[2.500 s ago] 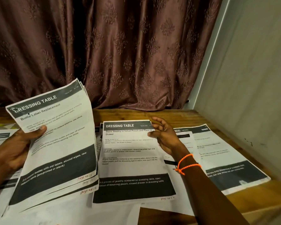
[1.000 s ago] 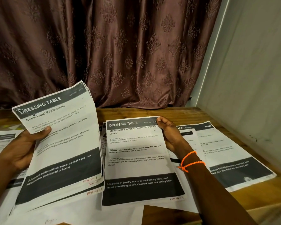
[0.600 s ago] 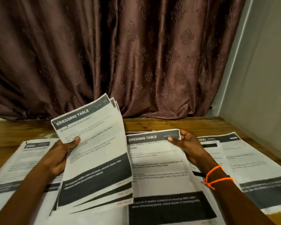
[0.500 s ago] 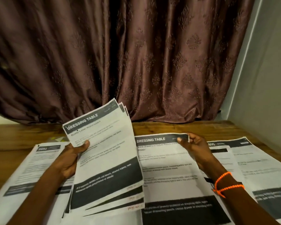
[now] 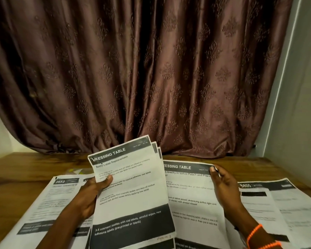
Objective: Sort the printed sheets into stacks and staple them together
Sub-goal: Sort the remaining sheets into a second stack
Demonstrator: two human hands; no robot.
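My left hand [image 5: 92, 193] grips a fanned bundle of printed sheets [image 5: 131, 187] headed "DRESSING TABLE, Bottle Label Replacement", thumb on the front, raised above the table. My right hand [image 5: 223, 186] pinches the top right corner of another "DRESSING TABLE" sheet [image 5: 192, 191] about jewelry in a velvet pouch; its left edge is hidden behind the bundle. An orange bead bracelet sits on the right wrist. No stapler is in view.
More printed sheets lie on the wooden table [image 5: 25, 164]: a "2652" page [image 5: 52, 203] at left and "5800" pages [image 5: 276, 200] at right. A brown patterned curtain [image 5: 151, 69] hangs behind, a grey wall [image 5: 303, 105] stands at right. Something yellowish [image 5: 75, 171] lies behind the left sheets.
The camera has tilted up, so hands and papers sit lower in view. My right hand moved from resting beside the jewelry sheet to pinching its top corner. The left bundle stays held.
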